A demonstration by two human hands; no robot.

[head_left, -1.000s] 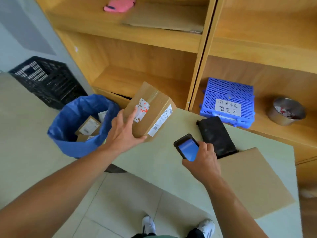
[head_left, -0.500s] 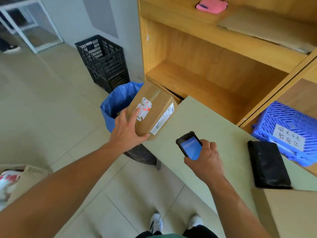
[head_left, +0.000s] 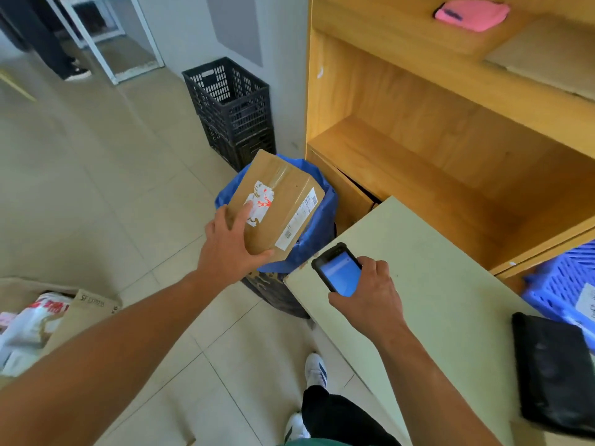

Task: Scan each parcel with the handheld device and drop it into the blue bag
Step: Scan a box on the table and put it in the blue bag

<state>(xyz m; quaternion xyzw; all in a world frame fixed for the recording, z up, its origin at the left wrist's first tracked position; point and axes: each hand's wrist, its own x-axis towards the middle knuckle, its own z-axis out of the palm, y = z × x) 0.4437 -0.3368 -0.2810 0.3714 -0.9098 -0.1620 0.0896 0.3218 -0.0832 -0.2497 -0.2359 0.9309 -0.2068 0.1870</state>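
Observation:
My left hand [head_left: 230, 246] grips a brown cardboard parcel [head_left: 283, 194] by its near corner, thumb under it and fingers spread on top. The parcel carries a torn white and red sticker and a barcode label, and it hangs tilted right over the mouth of the blue bag [head_left: 325, 217], hiding most of the opening. My right hand [head_left: 367, 294] holds the black handheld scanner [head_left: 338, 272], blue screen lit and facing up, over the near left corner of the pale green table [head_left: 418, 284].
A wooden shelf unit [head_left: 434, 149] stands behind the bag and table. Black crates [head_left: 235, 107] are stacked left of it. A cardboard box of more parcels [head_left: 42, 320] sits on the floor at left. A black pouch [head_left: 553, 375] and blue basket [head_left: 570, 288] lie at right.
My left hand has carried the parcel off the table's edge to the left, over the blue bag. My view has swung left. The scanner hand has stayed near the table corner.

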